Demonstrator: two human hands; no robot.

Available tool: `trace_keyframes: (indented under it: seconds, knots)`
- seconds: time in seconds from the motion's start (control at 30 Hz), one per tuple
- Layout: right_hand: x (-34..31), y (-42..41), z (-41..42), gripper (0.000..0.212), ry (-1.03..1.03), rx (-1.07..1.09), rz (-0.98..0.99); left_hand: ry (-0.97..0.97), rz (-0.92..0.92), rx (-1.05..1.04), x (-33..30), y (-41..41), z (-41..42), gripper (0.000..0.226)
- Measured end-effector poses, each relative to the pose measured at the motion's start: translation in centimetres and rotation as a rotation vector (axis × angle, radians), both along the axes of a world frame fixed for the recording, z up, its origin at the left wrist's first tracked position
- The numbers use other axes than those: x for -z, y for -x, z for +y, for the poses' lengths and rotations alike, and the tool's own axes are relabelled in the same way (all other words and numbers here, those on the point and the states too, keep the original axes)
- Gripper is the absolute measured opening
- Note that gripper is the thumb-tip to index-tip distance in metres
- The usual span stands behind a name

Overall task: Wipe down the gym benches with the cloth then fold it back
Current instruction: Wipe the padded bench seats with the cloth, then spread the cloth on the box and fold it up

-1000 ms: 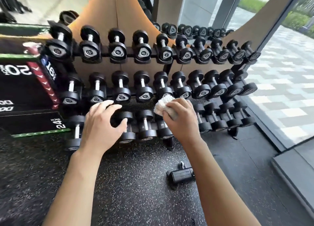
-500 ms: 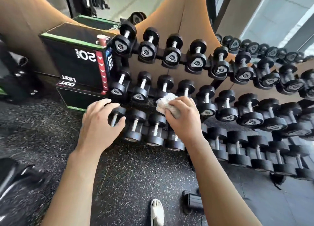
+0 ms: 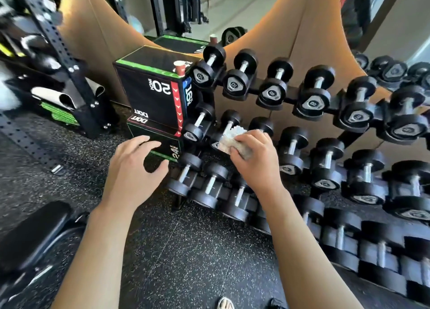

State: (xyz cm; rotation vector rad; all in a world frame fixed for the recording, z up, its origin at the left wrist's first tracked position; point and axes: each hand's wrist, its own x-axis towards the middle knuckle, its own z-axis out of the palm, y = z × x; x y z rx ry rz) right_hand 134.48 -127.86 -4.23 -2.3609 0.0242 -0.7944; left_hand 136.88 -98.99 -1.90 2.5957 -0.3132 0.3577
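My right hand (image 3: 256, 162) grips a crumpled white cloth (image 3: 232, 135), held up in front of the middle row of the dumbbell rack (image 3: 274, 94). My left hand (image 3: 135, 169) hovers beside it with fingers spread and loosely bent, holding nothing, in front of the lower plyo box. A black padded gym bench (image 3: 35, 232) shows at the lower left edge, partly cut off.
Black plyo boxes (image 3: 149, 83) marked 20 and 24 stand left of the rack, with a red paper cup (image 3: 179, 67) on top. A black steel rig upright (image 3: 58, 53) stands at the far left. Speckled rubber floor (image 3: 197, 250) lies below. A white shoe tip (image 3: 225, 303) shows at the bottom.
The view has swung left: the rack has slid right, and the plyo boxes, rig and bench have come into sight. Both hands keep their pose, the right still holding the cloth.
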Motion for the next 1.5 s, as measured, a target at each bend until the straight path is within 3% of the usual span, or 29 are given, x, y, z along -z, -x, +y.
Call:
trace_keyframes:
  seconds: [0.57,1.5]
  knots:
    - [0.2,-10.7,5.6,0.017,-0.059,-0.204,-0.027,-0.033,-0.004,-0.218,-2.0,-4.1,5.6,0.042]
    - [-3.0,-26.3,29.4,0.020,0.094,-0.270,0.054,0.161,0.028,-0.230,-1.7,-19.2,28.7,0.043]
